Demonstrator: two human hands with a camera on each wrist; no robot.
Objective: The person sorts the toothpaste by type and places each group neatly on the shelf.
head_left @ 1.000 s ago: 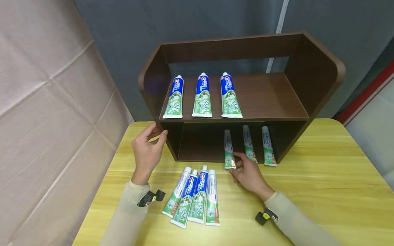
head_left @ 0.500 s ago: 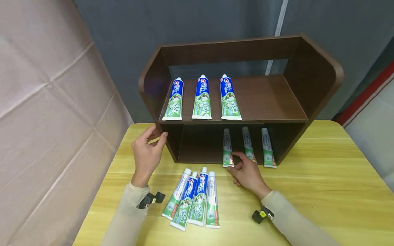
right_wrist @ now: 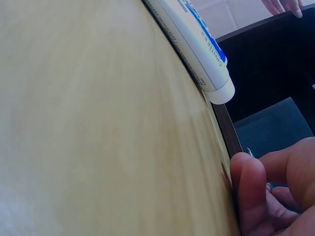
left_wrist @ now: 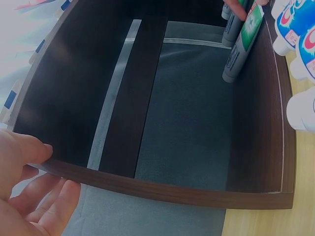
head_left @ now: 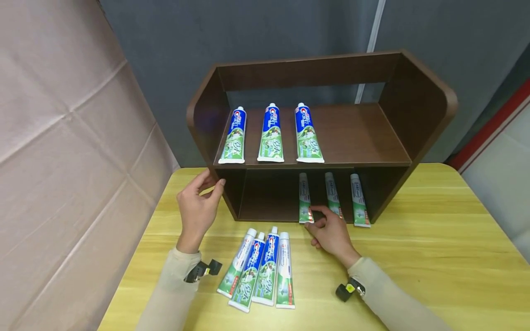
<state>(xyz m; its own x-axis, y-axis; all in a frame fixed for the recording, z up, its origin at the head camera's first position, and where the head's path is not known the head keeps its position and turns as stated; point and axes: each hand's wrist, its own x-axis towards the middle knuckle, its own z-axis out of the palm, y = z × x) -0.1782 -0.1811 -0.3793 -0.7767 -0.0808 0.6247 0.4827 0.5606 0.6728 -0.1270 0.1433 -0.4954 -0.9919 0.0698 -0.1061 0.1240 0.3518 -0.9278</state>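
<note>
My left hand (head_left: 198,207) grips the left side panel of a dark brown two-tier shelf (head_left: 285,165), thumb in front and fingers behind, as the left wrist view shows. At the lower tier's front edge, my right hand (head_left: 333,232) pinches the bottom end of a grey-and-green toothpaste tube (head_left: 304,197) lying flat with its cap inward. Two similar toothpaste tubes, a middle one (head_left: 332,191) and a right one (head_left: 359,200), lie beside it; the hand partly covers the middle one. In the right wrist view, the fingertips (right_wrist: 251,177) hide most of the held tube.
Three blue-and-green toothpaste tubes (head_left: 271,133) lie on the upper tier, toward its left. Several more tubes (head_left: 266,271) are fanned out on the wooden table (head_left: 414,266) in front of the shelf. Grey cloth (head_left: 290,27) hangs behind.
My right hand has pushed the grey-and-green tube slightly deeper into the lower tier and a little left. The left hand keeps its grip on the panel. The head view has tilted slightly upward.
</note>
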